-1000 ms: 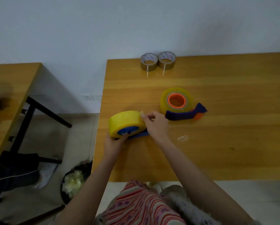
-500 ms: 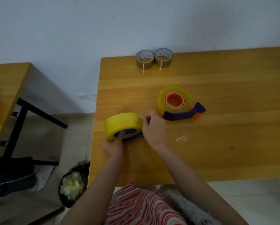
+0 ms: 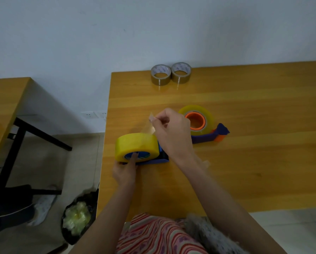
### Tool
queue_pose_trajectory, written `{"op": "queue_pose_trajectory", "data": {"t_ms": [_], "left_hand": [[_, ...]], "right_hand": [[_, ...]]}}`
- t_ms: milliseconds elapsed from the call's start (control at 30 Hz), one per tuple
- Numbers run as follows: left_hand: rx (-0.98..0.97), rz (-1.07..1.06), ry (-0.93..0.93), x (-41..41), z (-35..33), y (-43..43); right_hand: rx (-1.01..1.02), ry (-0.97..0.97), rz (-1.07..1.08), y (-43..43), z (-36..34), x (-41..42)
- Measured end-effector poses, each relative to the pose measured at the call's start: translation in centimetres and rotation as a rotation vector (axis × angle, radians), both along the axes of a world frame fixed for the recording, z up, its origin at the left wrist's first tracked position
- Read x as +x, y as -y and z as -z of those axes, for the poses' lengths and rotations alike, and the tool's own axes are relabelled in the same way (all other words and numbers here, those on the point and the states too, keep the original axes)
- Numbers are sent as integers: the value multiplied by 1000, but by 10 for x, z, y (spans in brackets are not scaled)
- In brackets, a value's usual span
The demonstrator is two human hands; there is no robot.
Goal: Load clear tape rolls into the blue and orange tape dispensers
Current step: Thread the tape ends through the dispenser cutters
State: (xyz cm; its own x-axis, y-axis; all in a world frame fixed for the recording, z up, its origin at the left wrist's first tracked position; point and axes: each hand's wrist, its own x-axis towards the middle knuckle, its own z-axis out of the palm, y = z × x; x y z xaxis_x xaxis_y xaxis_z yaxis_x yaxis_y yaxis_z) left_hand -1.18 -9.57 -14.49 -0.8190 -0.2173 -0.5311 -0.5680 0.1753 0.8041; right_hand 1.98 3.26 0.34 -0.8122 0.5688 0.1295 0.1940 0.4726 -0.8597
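Pinching the loose end of a clear strip (image 3: pixel 150 125) between thumb and fingertips, the right hand (image 3: pixel 173 136) is raised above the desk (image 3: pixel 245 162), knuckles curled. The strip runs taut from the fingertips down toward seven o'clock, onto the top of the near roll (image 3: pixel 136 146). That roll looks yellow, stands on edge and sits on the blue dispenser (image 3: pixel 161 160), whose dark base sticks out toward three o'clock beneath the right wrist. At six o'clock from the roll, the left hand (image 3: pixel 125 171) grips the dispenser's near end, with the thumb laid up against the blue hub. Its fingers are hidden under the roll, and it hangs partly over the desk's left edge. At two o'clock from the right hand, partly behind it, the far roll (image 3: pixel 209 119) lies flat on the orange dispenser (image 3: pixel 196 121), with the orange hub showing through its middle and the handle pointing toward four o'clock. A small clear scrap (image 3: pixel 205 163) lies on the desk just beside the right forearm. Two brown rolls (image 3: pixel 160 75) stand touching each other at twelve o'clock, against the wall. Off the desk at seven o'clock, a black bin (image 3: pixel 76 219) on the floor holds crumpled pale material. A second desk (image 3: pixel 3 99) stands at nine o'clock.
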Motion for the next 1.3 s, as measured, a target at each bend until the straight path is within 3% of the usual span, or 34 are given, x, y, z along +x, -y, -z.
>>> {"op": "queue_pose_trajectory", "data": {"t_ms": [200,300,467,1300], "left_hand": [[47,122,-30,-5,5,7],[102,348,-127,-7,7,20],[19,676,-191,-18,9,41],[-62,767,-135,-31,2,43]], "right_hand": [[-119,120,174,-31,32,11],[-183,241,217,-41,56,18],[-293,287,234,-45,71,20],[-320,461,310,-57,124,20]]}}
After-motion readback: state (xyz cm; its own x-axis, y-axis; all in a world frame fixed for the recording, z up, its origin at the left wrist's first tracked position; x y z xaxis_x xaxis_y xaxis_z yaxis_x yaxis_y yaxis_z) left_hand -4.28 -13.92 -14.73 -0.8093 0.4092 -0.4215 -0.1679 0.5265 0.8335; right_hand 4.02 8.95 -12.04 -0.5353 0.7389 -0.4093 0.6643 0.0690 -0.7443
